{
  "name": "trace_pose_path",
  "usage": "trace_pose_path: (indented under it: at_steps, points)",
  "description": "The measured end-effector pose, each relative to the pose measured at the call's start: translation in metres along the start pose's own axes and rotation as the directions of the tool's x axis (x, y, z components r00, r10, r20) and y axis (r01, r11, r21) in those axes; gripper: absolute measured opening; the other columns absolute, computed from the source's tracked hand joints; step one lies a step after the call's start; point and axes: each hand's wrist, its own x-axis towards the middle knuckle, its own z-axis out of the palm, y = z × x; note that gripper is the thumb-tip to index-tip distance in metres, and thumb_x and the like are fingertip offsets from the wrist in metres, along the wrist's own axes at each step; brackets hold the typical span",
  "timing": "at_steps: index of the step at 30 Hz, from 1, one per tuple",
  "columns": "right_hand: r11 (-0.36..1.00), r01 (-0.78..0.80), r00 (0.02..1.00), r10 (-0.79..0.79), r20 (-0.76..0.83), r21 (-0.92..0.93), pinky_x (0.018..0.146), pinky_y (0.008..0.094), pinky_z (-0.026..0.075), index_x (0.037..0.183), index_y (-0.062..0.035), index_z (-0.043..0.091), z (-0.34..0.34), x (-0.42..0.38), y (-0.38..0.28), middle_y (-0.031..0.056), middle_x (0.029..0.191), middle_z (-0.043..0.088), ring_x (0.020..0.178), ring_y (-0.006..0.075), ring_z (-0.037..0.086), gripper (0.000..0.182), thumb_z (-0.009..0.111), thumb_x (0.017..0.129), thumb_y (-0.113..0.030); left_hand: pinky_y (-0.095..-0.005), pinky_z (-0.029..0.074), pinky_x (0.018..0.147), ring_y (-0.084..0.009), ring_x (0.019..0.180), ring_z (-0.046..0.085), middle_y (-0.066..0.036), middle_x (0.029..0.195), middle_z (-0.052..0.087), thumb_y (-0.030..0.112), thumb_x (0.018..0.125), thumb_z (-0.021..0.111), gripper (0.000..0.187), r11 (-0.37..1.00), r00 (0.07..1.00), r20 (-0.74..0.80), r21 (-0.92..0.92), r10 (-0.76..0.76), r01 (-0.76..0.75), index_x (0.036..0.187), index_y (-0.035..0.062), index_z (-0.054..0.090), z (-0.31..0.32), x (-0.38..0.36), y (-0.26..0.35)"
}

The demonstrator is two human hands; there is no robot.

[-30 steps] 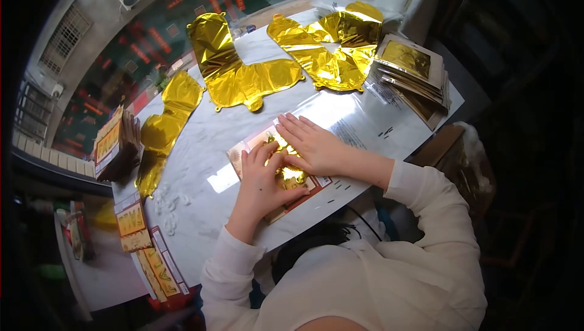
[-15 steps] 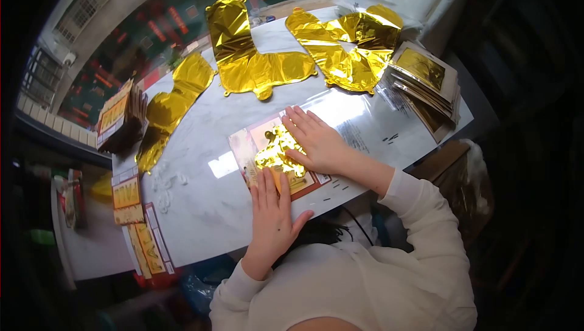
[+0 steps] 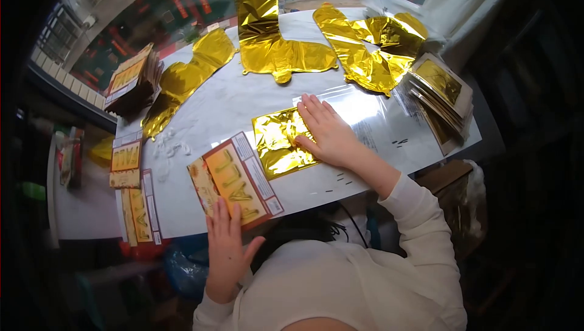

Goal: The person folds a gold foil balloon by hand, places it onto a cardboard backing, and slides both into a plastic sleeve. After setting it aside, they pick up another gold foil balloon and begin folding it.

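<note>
My right hand (image 3: pixel 328 133) lies flat with its fingers stretched over the right part of a folded gold foil sheet (image 3: pixel 274 142) on the marble-patterned table (image 3: pixel 201 112). My left hand (image 3: pixel 228 249) has its fingertips on the lower edge of a printed card (image 3: pixel 234 179) that reads FALL. Its thumb is spread to the side. The card lies tilted, just left of the foil, close to its lower left edge.
Large gold foil shapes (image 3: pixel 280 54) lie along the far side. Stacked packets (image 3: pixel 441 85) sit at the right, more printed packets (image 3: pixel 131 82) at the left. Two printed cards (image 3: pixel 126 161) rest by the left edge, with clear plastic (image 3: pixel 359 103) beyond my right hand.
The printed card, earlier beneath the foil and my hands, has moved left with my left hand. The foil now lies flat as a rectangle under my right hand. The whole view has shifted.
</note>
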Motion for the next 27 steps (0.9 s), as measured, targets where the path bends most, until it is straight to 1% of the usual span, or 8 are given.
trace_pose_path:
  at_steps: [4, 8, 11, 14, 16, 22, 25, 27]
  points:
    - [1.0, 0.009, 1.0, -0.009, 0.004, 0.006, 0.13, 0.0467, 0.019, 0.162, 0.0054, 0.029, 0.0, 0.002, 0.001, 0.0274, 0.17, 0.027, 0.16, 0.0392, 0.023, 0.078, 0.049, 0.108, -0.047, -0.0599, 0.021, 0.126, -0.0482, 0.157, 0.025, -0.03, 0.169, 0.025, 0.041, 0.094, 0.075, 0.088, 0.999, 0.997, -0.07, -0.01, -0.038, 0.037, 0.16, -0.0017, 0.035, 0.0, 0.012, -0.014]
    - [0.999, 0.023, 1.0, -0.023, -0.005, 0.032, 0.13, 0.0472, 0.018, 0.162, 0.0051, 0.028, 0.002, 0.001, 0.006, 0.028, 0.17, 0.027, 0.16, 0.0398, 0.023, 0.077, 0.05, 0.108, -0.045, -0.0546, 0.029, 0.125, -0.0463, 0.154, 0.032, -0.028, 0.168, 0.03, 0.026, 0.088, 0.08, 0.087, 1.0, 0.995, -0.104, -0.018, 0.0, -0.001, 0.159, -0.0011, 0.037, -0.008, 0.027, -0.005]
    - [0.988, 0.005, 0.998, 0.006, -0.066, 0.155, 0.131, 0.0457, 0.018, 0.164, 0.0039, 0.025, 0.003, 0.001, 0.011, 0.0271, 0.17, 0.027, 0.16, 0.0396, 0.022, 0.078, 0.05, 0.107, -0.042, -0.0507, 0.037, 0.12, -0.0435, 0.147, 0.042, -0.026, 0.165, 0.037, 0.012, 0.085, 0.08, 0.081, 1.0, 0.998, -0.062, -0.014, 0.005, -0.006, 0.155, -0.0017, 0.044, -0.018, 0.026, -0.001]
    - [0.891, -0.072, 0.987, 0.13, -0.099, 0.448, 0.13, 0.043, 0.019, 0.166, 0.0025, 0.021, -0.006, 0.001, 0.016, 0.0257, 0.171, 0.027, 0.16, 0.0387, 0.023, 0.081, 0.044, 0.11, -0.051, -0.0481, 0.043, 0.114, -0.0406, 0.14, 0.051, -0.023, 0.161, 0.045, 0.002, 0.086, 0.075, 0.069, 0.999, 0.998, -0.054, 0.028, 0.018, -0.016, 0.15, -0.0027, 0.051, -0.026, 0.017, -0.006]
    - [0.813, -0.022, 0.974, 0.149, -0.172, 0.582, 0.129, 0.046, 0.022, 0.165, 0.0045, 0.021, -0.016, -0.004, 0.021, 0.0299, 0.169, 0.027, 0.158, 0.0435, 0.026, 0.082, 0.041, 0.11, -0.054, -0.0475, 0.045, 0.112, -0.0396, 0.136, 0.054, -0.022, 0.159, 0.049, -0.003, 0.087, 0.071, 0.064, 0.999, 0.998, -0.063, 0.042, 0.022, -0.019, 0.148, -0.0031, 0.054, -0.037, 0.012, -0.003]
    - [0.726, -0.04, 0.997, 0.078, -0.024, 0.687, 0.128, 0.0388, 0.024, 0.167, 0.0039, 0.004, -0.038, -0.007, 0.014, 0.0281, 0.173, 0.019, 0.16, 0.0375, 0.024, 0.104, 0.061, 0.101, -0.053, -0.0471, 0.043, 0.114, -0.0409, 0.139, 0.052, -0.022, 0.156, 0.052, -0.01, 0.089, 0.061, 0.06, 0.983, 0.948, -0.262, -0.056, -0.181, 0.173, 0.148, -0.0038, 0.055, -0.077, 0.015, 0.018]
    - [0.635, -0.118, 0.99, 0.133, 0.043, 0.764, 0.128, 0.036, 0.023, 0.167, 0.0044, 0.0, -0.04, -0.007, 0.007, 0.0267, 0.174, 0.017, 0.162, 0.0319, 0.021, 0.094, 0.061, 0.103, -0.028, -0.0528, 0.038, 0.119, -0.0432, 0.144, 0.047, -0.021, 0.16, 0.049, -0.009, 0.09, 0.059, 0.06, 1.0, 0.946, -0.325, -0.017, -0.006, 0.0, 0.149, -0.0036, 0.052, -0.077, 0.037, 0.026]
    - [0.556, -0.151, 0.985, 0.153, 0.078, 0.817, 0.128, 0.0356, 0.022, 0.167, 0.0045, 0.001, -0.03, -0.007, 0.018, 0.0263, 0.175, 0.015, 0.162, 0.0307, 0.02, 0.09, 0.058, 0.103, -0.024, -0.0624, 0.03, 0.121, -0.0448, 0.149, 0.042, -0.021, 0.163, 0.044, -0.009, 0.09, 0.056, 0.063, 0.982, 0.97, -0.166, 0.087, 0.18, -0.167, 0.152, 0.0015, 0.051, -0.06, 0.06, 0.036]
